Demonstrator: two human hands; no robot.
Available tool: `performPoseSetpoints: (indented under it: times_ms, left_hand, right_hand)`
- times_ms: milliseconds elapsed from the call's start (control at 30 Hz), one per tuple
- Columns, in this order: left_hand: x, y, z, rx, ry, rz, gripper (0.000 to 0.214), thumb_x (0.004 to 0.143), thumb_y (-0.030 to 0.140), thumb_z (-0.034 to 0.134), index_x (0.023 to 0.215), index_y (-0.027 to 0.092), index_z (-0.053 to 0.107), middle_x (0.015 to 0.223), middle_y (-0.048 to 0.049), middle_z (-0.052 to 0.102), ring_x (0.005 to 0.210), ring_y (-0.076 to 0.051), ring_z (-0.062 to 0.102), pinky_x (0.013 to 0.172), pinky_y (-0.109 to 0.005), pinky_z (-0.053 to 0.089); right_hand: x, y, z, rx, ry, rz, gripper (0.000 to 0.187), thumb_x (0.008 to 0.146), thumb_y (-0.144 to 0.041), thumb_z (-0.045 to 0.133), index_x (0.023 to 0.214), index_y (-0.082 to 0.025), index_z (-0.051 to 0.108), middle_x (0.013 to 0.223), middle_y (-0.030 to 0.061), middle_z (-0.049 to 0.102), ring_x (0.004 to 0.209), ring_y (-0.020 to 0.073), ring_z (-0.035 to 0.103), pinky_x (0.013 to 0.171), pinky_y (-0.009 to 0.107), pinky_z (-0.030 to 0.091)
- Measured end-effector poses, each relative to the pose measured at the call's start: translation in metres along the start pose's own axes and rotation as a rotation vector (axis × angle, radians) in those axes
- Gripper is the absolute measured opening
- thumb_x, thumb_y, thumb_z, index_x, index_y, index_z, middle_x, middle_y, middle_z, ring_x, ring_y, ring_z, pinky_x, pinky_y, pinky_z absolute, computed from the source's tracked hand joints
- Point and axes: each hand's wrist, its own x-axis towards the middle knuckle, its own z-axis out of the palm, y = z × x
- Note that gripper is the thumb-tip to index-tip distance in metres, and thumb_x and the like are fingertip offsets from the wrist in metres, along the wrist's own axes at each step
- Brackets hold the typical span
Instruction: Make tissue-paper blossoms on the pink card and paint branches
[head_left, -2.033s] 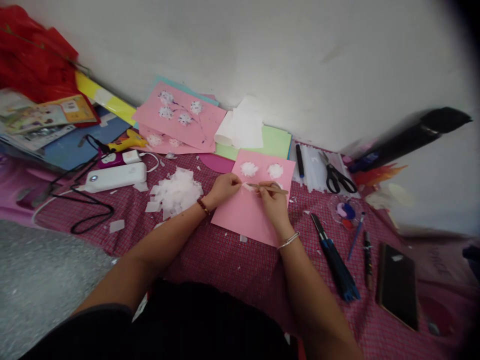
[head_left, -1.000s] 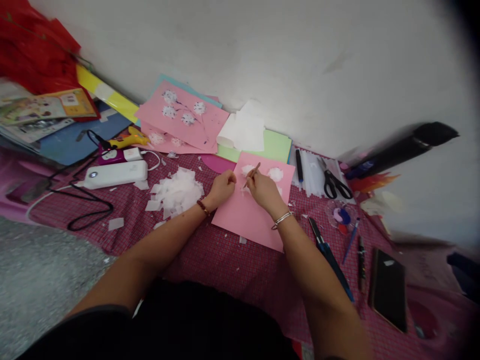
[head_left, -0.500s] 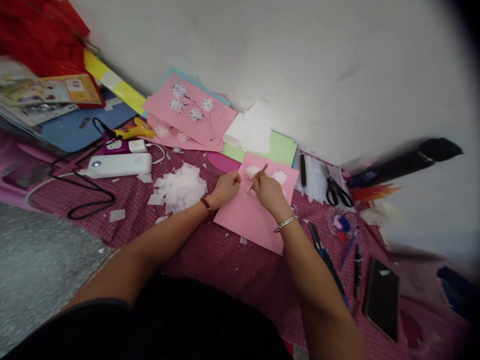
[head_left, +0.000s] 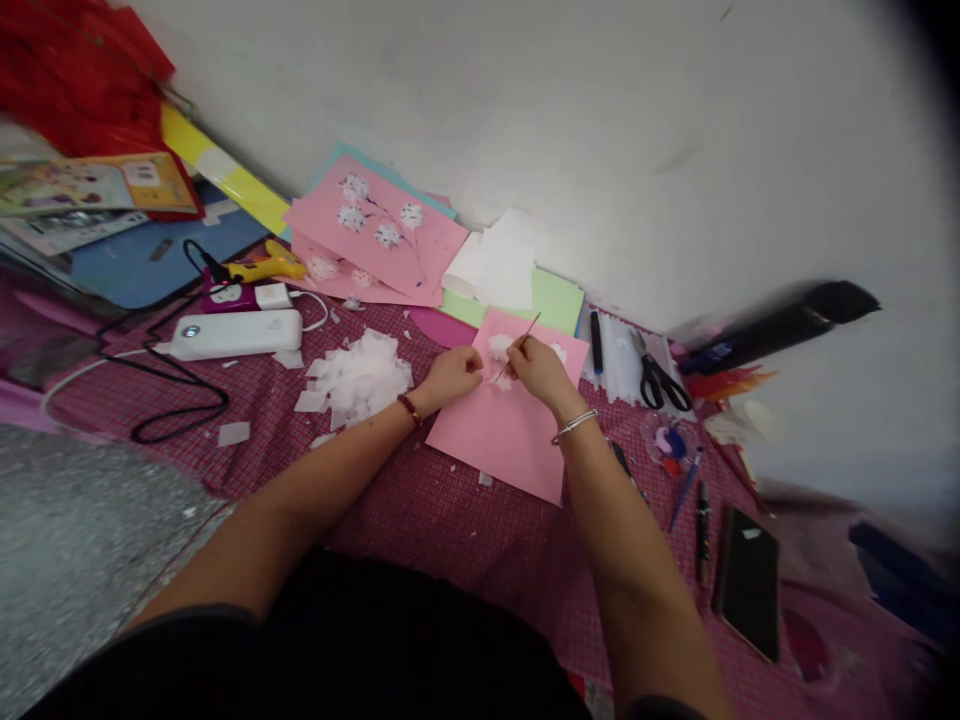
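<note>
A pink paper sheet (head_left: pixel 502 440) lies on the red checked cloth (head_left: pixel 450 520) in front of me, with white tissue puffs (head_left: pixel 498 346) stuck near its far edge. My right hand (head_left: pixel 541 372) pinches a thin wooden stick (head_left: pixel 517 347), whose lower tip touches a puff while its top points up and away. My left hand (head_left: pixel 450 375) is curled closed at the sheet's left edge and presses it down. A heap of white tissue scraps (head_left: pixel 358 374) lies just left of that hand.
Against the wall lean a finished pink sheet with white flowers (head_left: pixel 375 232), white tissue (head_left: pixel 495 268) and green paper (head_left: pixel 559 295). Left are a white power bank (head_left: pixel 232 334), black cable and yellow glue gun (head_left: pixel 262 268). Right are scissors (head_left: pixel 658 372), a black marker (head_left: pixel 595 338), pens and a black phone (head_left: pixel 746 592).
The stick swung from lying flat across the sheet to standing steeply on a puff. My right hand shifted a little left. The view drifted, so everything sits further left in the picture.
</note>
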Motion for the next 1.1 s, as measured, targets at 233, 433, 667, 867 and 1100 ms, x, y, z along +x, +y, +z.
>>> performPoseSetpoints:
  times_ms: [233,433,667,867,1100]
  left_hand:
    - [0.013,0.011,-0.019,-0.162,0.024,-0.130,0.013,0.070,0.008,0.047,0.076,0.011,0.059,0.064,-0.0016,0.059,0.056,-0.010,0.051,0.056,-0.023,0.042]
    - [0.025,0.045,-0.113,-0.423,0.125,-0.025,0.014,0.077,0.013,0.048,0.087,0.011,0.058,0.075,-0.0026,0.061,0.060,-0.007,0.054,0.060,-0.020,0.044]
    - [0.000,0.020,-0.141,0.353,-0.443,0.128,0.013,0.065,0.007,0.057,0.069,0.016,0.065,0.071,-0.0025,0.063,0.067,-0.014,0.054,0.068,-0.026,0.042]
    - [-0.013,-0.006,-0.127,0.615,-0.455,0.260,0.022,0.060,0.003,0.056,0.069,0.019,0.068,0.094,-0.0075,0.063,0.095,-0.022,0.053,0.088,-0.034,0.038]
    - [0.001,0.001,-0.135,0.399,-0.424,0.224,0.012,0.063,0.012,0.060,0.054,0.019,0.063,0.071,-0.0030,0.064,0.078,-0.017,0.057,0.079,-0.027,0.044]
  right_hand:
    - [-0.033,0.029,0.006,0.585,0.330,0.146,0.024,0.088,-0.039,0.040,0.078,-0.020,0.049,0.064,0.0008,0.062,0.053,0.0123,0.059,0.056,0.027,0.051]
    - [-0.078,0.052,0.034,1.014,0.319,0.227,0.021,0.079,-0.040,0.059,0.076,-0.020,0.056,0.061,-0.0022,0.057,0.051,0.0118,0.053,0.054,0.027,0.047]
    - [-0.086,0.055,0.046,0.977,0.287,0.183,0.020,0.081,-0.043,0.059,0.077,-0.023,0.058,0.063,0.0001,0.059,0.056,0.0167,0.056,0.060,0.034,0.048]
    - [-0.090,0.052,0.046,0.961,0.281,0.170,0.022,0.081,-0.043,0.060,0.079,-0.022,0.058,0.064,-0.0006,0.061,0.058,0.0155,0.056,0.064,0.032,0.047]
    - [-0.089,0.052,0.046,0.965,0.280,0.168,0.025,0.079,-0.045,0.061,0.080,-0.021,0.058,0.064,-0.0007,0.062,0.058,0.0146,0.057,0.064,0.031,0.047]
